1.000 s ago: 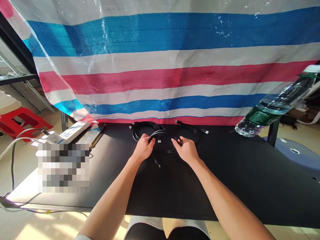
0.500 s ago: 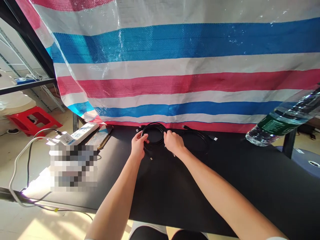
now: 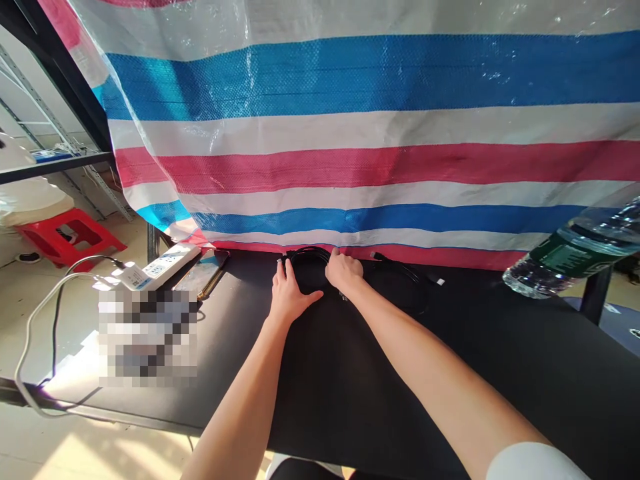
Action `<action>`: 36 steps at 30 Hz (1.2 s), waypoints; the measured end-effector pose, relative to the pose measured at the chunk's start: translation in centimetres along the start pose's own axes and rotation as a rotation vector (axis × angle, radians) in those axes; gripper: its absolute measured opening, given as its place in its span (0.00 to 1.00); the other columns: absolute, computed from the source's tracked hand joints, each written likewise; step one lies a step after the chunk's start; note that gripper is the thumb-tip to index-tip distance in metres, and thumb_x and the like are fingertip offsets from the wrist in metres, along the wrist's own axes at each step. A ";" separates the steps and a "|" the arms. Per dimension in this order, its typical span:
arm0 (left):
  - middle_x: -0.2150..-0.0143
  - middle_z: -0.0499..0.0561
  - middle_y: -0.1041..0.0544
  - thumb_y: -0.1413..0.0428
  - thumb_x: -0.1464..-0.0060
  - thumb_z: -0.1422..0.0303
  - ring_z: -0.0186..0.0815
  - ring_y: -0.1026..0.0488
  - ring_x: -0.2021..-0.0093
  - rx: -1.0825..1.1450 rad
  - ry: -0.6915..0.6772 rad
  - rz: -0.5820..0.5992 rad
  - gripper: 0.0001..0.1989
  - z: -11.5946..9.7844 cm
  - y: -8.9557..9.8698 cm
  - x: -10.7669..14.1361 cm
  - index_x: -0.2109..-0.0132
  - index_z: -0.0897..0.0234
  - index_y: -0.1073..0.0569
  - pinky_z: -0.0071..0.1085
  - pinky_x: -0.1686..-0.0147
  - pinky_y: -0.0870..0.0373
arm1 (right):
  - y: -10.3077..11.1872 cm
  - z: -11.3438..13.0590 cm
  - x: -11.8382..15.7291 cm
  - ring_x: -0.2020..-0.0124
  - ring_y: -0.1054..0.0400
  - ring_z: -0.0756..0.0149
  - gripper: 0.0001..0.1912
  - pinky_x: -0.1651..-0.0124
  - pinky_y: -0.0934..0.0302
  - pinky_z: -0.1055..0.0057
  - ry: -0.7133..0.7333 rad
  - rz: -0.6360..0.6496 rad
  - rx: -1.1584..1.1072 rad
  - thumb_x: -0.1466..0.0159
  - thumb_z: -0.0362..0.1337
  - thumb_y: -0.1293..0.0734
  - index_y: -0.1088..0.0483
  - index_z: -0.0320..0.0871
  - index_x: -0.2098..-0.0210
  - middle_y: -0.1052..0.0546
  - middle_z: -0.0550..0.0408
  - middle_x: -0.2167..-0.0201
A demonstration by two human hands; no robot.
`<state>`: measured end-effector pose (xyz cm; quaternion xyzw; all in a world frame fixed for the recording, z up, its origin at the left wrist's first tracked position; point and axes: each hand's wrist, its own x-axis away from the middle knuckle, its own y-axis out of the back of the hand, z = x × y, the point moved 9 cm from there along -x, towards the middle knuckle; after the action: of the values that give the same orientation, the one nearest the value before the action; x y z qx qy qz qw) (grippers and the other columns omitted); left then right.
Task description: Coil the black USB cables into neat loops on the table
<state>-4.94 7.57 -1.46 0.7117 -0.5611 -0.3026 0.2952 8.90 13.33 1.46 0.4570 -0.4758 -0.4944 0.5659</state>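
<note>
A coiled black cable [image 3: 311, 252] lies near the back edge of the black table [image 3: 320, 373], partly hidden by my hands. My left hand [image 3: 291, 292] rests at the coil's left side, thumb stretched out to the right and fingers apart. On the coil's right side, my right hand [image 3: 344, 268] is closed around the cable. A small plug end peeks out below that hand. Farther right, a second black cable [image 3: 403, 268] with a white-tagged connector lies loosely looped on the tabletop, touched by neither hand.
A large water bottle [image 3: 565, 257] leans at the right. To the left are a white power strip [image 3: 173, 260], a phone [image 3: 210, 270] and a blurred-out patch. A striped plastic sheet [image 3: 350, 160] hangs behind the table. A red stool [image 3: 75, 237] stands on the floor.
My left hand has let go of the coil and spread its fingers and thumb beside it. My right hand still grips the cable, and the coil sits lower behind the hands.
</note>
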 end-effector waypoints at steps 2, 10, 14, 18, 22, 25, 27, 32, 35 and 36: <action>0.29 0.70 0.54 0.36 0.63 0.53 0.58 0.48 0.32 -0.030 -0.020 -0.003 0.56 -0.2 0.0 0.1 0.32 0.67 0.52 0.52 0.38 0.47 | 0.2 -0.2 0.2 0.52 0.27 0.53 0.22 0.53 0.35 0.61 -0.005 -0.049 0.007 0.33 0.31 0.45 0.38 0.35 0.41 0.24 0.34 0.52; 0.34 0.71 0.45 0.39 0.59 0.52 0.58 0.45 0.34 -0.178 -0.045 -0.006 0.51 -0.9 -0.1 0.5 0.33 0.71 0.49 0.52 0.40 0.45 | 0.4 -0.7 0.7 0.45 0.35 0.59 0.22 0.47 0.39 0.68 0.145 -0.204 -0.035 0.34 0.29 0.47 0.30 0.45 0.45 0.27 0.48 0.46; 0.35 0.69 0.41 0.41 0.57 0.52 0.56 0.44 0.34 -0.177 -0.092 0.020 0.48 -1.2 -0.2 0.7 0.34 0.70 0.47 0.51 0.40 0.45 | 0.2 -1.3 0.5 0.46 0.35 0.57 0.22 0.47 0.40 0.66 0.124 -0.173 -0.052 0.34 0.30 0.46 0.26 0.44 0.48 0.25 0.48 0.47; 0.34 0.69 0.40 0.41 0.56 0.54 0.54 0.45 0.33 -0.204 -0.123 0.012 0.43 -1.3 0.0 0.6 0.36 0.69 0.42 0.50 0.38 0.48 | 0.4 -1.7 0.7 0.45 0.36 0.57 0.21 0.45 0.42 0.64 0.178 -0.205 -0.139 0.34 0.32 0.45 0.27 0.42 0.47 0.26 0.48 0.45; 0.34 0.68 0.38 0.40 0.56 0.55 0.55 0.46 0.33 -0.249 -0.138 0.003 0.40 -1.8 0.5 0.7 0.37 0.66 0.37 0.53 0.37 0.49 | 1.4 -5.1 2.2 0.47 0.34 0.57 0.19 0.43 0.44 0.61 0.201 -0.381 -0.277 0.35 0.33 0.43 0.25 0.40 0.52 0.24 0.45 0.49; 0.34 0.64 0.37 0.39 0.56 0.58 0.57 0.48 0.32 -0.296 -0.167 -0.030 0.33 -2.5 0.9 0.9 0.42 0.61 0.30 0.57 0.38 0.51 | 2.2 -9.9 4.5 0.50 0.32 0.55 0.15 0.44 0.43 0.59 0.149 -0.524 -0.330 0.38 0.33 0.41 0.23 0.41 0.60 0.22 0.44 0.55; 0.36 0.60 0.34 0.39 0.55 0.62 0.56 0.46 0.33 -0.310 -0.240 -0.031 0.24 -3.4 0.7 1.2 0.48 0.56 0.24 0.57 0.39 0.50 | 2.3 -13.8 5.9 0.53 0.31 0.54 0.14 0.44 0.43 0.58 0.042 -0.575 -0.319 0.39 0.33 0.41 0.23 0.40 0.63 0.22 0.43 0.58; 0.48 0.57 0.23 0.50 0.47 0.73 0.47 0.30 0.45 -0.331 -0.440 0.088 0.17 -5.3 -1.6 2.2 0.55 0.54 0.20 0.50 0.43 0.42 | 1.2 -21.6 8.1 0.54 0.31 0.48 0.18 0.49 0.41 0.56 -0.367 -0.510 -0.229 0.42 0.37 0.38 0.24 0.36 0.57 0.23 0.37 0.58; 0.51 0.57 0.21 0.54 0.46 0.76 0.44 0.27 0.51 -0.354 -0.480 0.119 0.22 -5.7 -2.1 2.5 0.53 0.55 0.21 0.48 0.46 0.40 | 0.2 -22.9 8.0 0.54 0.30 0.46 0.20 0.51 0.40 0.57 -0.452 -0.367 -0.183 0.41 0.40 0.37 0.24 0.34 0.56 0.23 0.35 0.58; 0.52 0.57 0.21 0.55 0.47 0.77 0.44 0.26 0.51 -0.364 -0.488 0.118 0.23 -5.7 -2.1 2.5 0.52 0.54 0.21 0.48 0.47 0.40 | 0.0 -22.9 7.8 0.54 0.30 0.46 0.19 0.52 0.39 0.58 -0.443 -0.334 -0.181 0.41 0.39 0.37 0.24 0.35 0.57 0.23 0.35 0.58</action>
<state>1.22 6.02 0.39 0.5199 -0.5921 -0.5423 0.2915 32.03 6.60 -0.79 0.3575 -0.4602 -0.7089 0.3974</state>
